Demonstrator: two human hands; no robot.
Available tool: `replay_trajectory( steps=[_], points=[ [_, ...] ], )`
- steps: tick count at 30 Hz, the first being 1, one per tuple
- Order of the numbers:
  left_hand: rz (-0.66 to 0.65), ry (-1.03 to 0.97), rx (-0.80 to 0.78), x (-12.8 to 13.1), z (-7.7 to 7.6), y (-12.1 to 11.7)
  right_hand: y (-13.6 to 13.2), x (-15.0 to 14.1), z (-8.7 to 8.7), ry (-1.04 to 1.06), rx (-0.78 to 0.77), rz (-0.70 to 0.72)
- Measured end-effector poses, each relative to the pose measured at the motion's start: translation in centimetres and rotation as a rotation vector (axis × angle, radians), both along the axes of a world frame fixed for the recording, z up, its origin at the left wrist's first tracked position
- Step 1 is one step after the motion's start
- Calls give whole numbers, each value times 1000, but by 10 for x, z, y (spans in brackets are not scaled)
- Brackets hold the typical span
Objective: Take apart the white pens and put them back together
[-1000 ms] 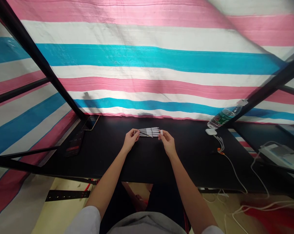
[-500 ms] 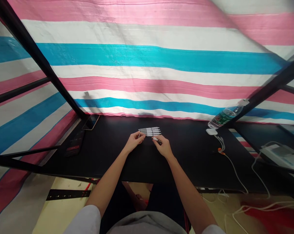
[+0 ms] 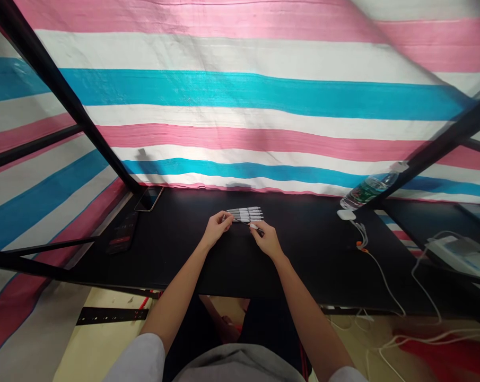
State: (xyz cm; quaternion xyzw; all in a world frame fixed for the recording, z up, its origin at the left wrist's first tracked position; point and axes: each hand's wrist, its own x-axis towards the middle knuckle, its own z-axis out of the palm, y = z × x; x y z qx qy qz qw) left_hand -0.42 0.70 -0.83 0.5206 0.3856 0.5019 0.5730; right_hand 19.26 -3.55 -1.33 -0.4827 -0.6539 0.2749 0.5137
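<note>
Left hand (image 3: 215, 231) shifted slightly left, fingers pinching a thin rod (image 3: 241, 220); right hand (image 3: 268, 241) clamped a white-and-black piece (image 3: 254, 227); apparent alignment called for steadiness.

On black flat tabletop (image 3: 311, 254): row of slim white-and-grey pens (image 3: 248, 214), centre — dark flat phones (image 3: 122, 233) left; clear plastic bottle (image 3: 367, 191) right, near back edge — small white plastic block (image 3: 346, 214) just before bottle.

Black tabletop (image 3: 303, 254), row of pens (image 3: 249, 214) (side by side), two phones (image 3: 122, 232) at left, white adapter (image 3: 346, 215), bottle (image 3: 365, 192) at right.
</note>
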Motion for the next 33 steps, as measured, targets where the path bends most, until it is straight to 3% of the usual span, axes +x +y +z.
replay_trajectory(
  steps=[6,24,33],
  points=[
    [128,-120,-19,-2,0,4,0,0,-1,-39,25,-15],
    [-14,-96,-48,-3,-1,2,3,1,-4,-149,79,-29],
    [-77,12,-56,-1,2,-3,2,0,-5,-163,89,-23]
  ],
)
